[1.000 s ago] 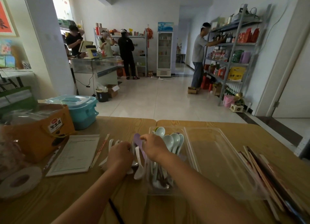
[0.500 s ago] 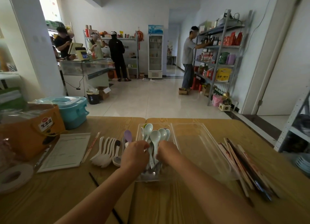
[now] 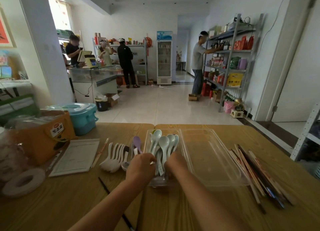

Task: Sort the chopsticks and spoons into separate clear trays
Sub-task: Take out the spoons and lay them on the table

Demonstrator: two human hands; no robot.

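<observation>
both forearms reach in from the near edge over the wooden counter (image 3: 52, 204). a dark chopstick (image 3: 103, 185) lies slantwise on the counter just left of the left forearm. the left hand (image 3: 141, 166) sits at the near left corner of the narrow clear tray (image 3: 148, 140), its fingers (image 3: 151, 158) curled against the handles of the pale green spoons (image 3: 163, 142); they seem to pinch a handle or two. the right hand (image 3: 174, 165) is just beside it, knuckles up. its fingers dip down among the same handles inside the tray and are hidden by the back of the hand, so i cannot tell how far they are closed or what they hold. the pale green spoons lie bunched in the narrow clear tray, bowls toward the far end.

touching that tray's right side lies a wide clear tray (image 3: 207, 154). right of it, on the bare counter, a loose heap of chopsticks (image 3: 256, 172), some in paper sleeves, points toward the near right corner.

left of the narrow tray a lilac spoon (image 3: 137, 141) and a row of white spoons (image 3: 114, 158) lie on the counter, outside both trays. further left are a wrapped chopstick (image 3: 102, 151), a printed form (image 3: 76, 157) and a tape roll (image 3: 24, 181), and behind them an orange carton (image 3: 43, 137) and a teal lidded box (image 3: 83, 116).

beyond the counter is a tiled shop floor. a person (image 3: 197, 62) reaches into a metal rack (image 3: 232, 57) on the right, a drinks fridge (image 3: 164, 61) stands against the far wall, and three people stand by a glass display case (image 3: 93, 75) at the far left.
</observation>
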